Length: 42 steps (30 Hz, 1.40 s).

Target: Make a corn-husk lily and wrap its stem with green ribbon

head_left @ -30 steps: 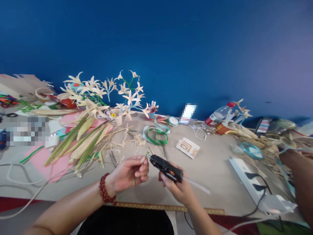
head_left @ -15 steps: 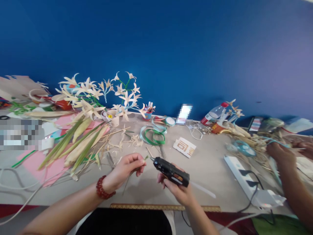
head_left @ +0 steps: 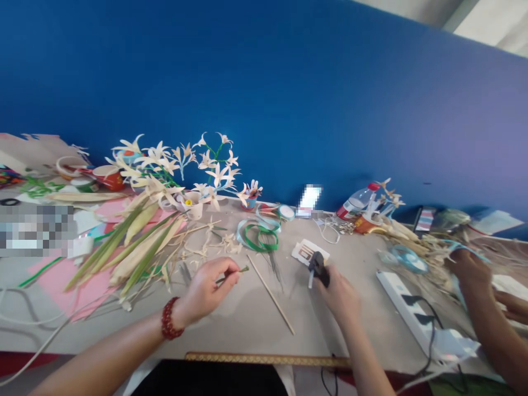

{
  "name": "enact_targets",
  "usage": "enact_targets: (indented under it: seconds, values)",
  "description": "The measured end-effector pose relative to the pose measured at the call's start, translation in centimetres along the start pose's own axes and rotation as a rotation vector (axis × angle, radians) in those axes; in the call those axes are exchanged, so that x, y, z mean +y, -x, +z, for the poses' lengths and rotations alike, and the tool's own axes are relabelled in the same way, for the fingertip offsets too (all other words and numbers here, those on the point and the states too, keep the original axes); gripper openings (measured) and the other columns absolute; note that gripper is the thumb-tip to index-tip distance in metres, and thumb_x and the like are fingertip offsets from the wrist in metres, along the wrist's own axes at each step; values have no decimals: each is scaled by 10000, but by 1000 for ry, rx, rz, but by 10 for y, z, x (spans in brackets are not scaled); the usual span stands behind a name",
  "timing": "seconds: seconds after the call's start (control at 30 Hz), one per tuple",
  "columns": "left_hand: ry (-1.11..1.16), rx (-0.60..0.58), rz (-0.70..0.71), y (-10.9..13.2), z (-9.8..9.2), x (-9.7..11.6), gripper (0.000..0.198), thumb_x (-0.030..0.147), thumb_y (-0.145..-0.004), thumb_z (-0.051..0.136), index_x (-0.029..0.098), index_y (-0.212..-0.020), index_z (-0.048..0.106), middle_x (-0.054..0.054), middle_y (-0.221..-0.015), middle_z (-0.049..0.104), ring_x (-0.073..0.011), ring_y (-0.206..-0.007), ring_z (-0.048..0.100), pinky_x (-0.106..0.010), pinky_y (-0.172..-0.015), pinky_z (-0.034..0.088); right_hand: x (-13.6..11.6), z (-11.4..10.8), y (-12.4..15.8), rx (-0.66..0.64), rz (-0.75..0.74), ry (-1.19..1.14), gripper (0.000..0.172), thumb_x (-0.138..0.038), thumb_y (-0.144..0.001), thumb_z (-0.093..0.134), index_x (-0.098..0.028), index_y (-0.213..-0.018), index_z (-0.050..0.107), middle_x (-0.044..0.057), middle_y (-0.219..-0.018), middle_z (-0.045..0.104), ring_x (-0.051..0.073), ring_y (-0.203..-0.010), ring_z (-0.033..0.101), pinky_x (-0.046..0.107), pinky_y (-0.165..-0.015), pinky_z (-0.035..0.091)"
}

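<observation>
My left hand [head_left: 206, 291], with a red bead bracelet at the wrist, is closed in a pinch. Between its fingertips is a thin stem with a small green tip [head_left: 245, 269]. My right hand [head_left: 340, 297] grips a black glue gun [head_left: 320, 268], now foreshortened, with its pale glue stick showing at the back end. The gun is over or against the near edge of a white card [head_left: 300, 251] with brown characters; I cannot tell whether they touch. A thin wooden stick [head_left: 270, 294] lies on the table between my hands.
Husk flowers [head_left: 165, 159], corn husks [head_left: 136, 258] and pink paper [head_left: 58, 289] fill the left. Green ribbon [head_left: 259, 237] lies mid-table. On the right are a bottle [head_left: 355, 202], a power strip [head_left: 402, 308] with cords, and another person's hands [head_left: 470, 272] among dry fibres.
My right hand has moved the glue gun right, away from the stem, and turned it toward the white card. The wooden stick now shows in full. My left hand keeps its pinch.
</observation>
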<state>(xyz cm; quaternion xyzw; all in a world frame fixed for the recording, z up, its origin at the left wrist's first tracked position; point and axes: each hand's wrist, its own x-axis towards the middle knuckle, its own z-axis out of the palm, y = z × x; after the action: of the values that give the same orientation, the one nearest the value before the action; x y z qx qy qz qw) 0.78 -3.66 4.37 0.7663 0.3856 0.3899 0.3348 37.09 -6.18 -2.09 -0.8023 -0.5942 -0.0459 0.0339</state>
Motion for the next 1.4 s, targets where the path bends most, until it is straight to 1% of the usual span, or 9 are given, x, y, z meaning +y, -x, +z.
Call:
enact_targets:
  seconds: [0.13, 0.27, 0.43, 0.53, 0.63, 0.83, 1.03, 1.23, 1.4]
  values:
    - [179, -59, -128, -1, -3, 8, 193, 259, -915, 522, 176, -753, 588, -2, -694, 598, -109, -614, 549, -216, -579, 426, 9, 0, -2, -45, -130, -10, 279, -347, -860, 576, -142, -1049, 583, 136, -966, 699, 289, -875, 683, 338, -701, 480]
    - [525, -163, -334, -6, -6, 14, 213, 329, -873, 589, 167, -735, 579, 8, -654, 601, -85, -553, 523, -204, -558, 430, -2, -32, 4, 80, -210, -156, 337, -340, -800, 649, -161, -1084, 615, 131, -982, 688, 303, -859, 665, 389, -728, 502]
    - [832, -312, -552, -13, -7, 16, 276, 401, -789, 693, 153, -717, 599, 5, -607, 609, -69, -519, 506, -182, -519, 390, -78, -88, 24, 109, -630, -912, 125, -275, -915, 578, -213, -979, 666, 67, -905, 691, 199, -822, 662, 315, -758, 527]
    - [883, -373, -573, -12, -7, 17, 262, 395, -782, 710, 151, -737, 624, 5, -607, 613, -68, -521, 513, -177, -514, 386, -121, -108, 28, 55, -802, -1048, 112, -209, -903, 615, -225, -988, 686, 64, -924, 703, 206, -895, 657, 337, -826, 515]
    - [886, -376, -567, -8, -9, 19, 244, 371, -778, 718, 152, -731, 622, 10, -610, 599, -75, -534, 523, -178, -503, 384, -140, -116, 26, 5, -878, -1075, 137, -214, -908, 613, -227, -1019, 693, 69, -921, 709, 214, -897, 656, 356, -833, 510]
    - [900, -392, -579, -5, -14, 18, 219, 341, -780, 719, 143, -741, 632, 2, -610, 614, -74, -522, 521, -181, -501, 382, -142, -117, 21, -21, -958, -1067, 133, -194, -910, 610, -229, -1009, 691, 58, -891, 708, 201, -860, 655, 333, -793, 505]
    - [850, -425, -560, -7, -12, 18, 218, 352, -805, 690, 150, -747, 632, 6, -599, 611, -71, -510, 503, -183, -502, 379, -143, -113, 20, -53, -940, -1035, 78, -243, -925, 598, -218, -931, 672, 57, -854, 698, 196, -822, 640, 328, -771, 492]
    - [579, -329, -424, -9, -9, 15, 240, 397, -829, 634, 176, -747, 594, 15, -628, 586, -96, -551, 527, -206, -541, 434, -147, -105, 17, -113, -861, -1011, 129, -263, -946, 556, -201, -861, 630, 50, -820, 664, 183, -793, 609, 306, -744, 473]
    - [295, -206, -286, -11, -4, 2, 169, 321, -866, 564, 180, -778, 597, 6, -684, 614, -113, -590, 558, -211, -552, 435, -152, -90, 9, -134, -773, -1020, 151, -283, -943, 551, -196, -838, 616, 35, -792, 638, 169, -746, 599, 282, -717, 466]
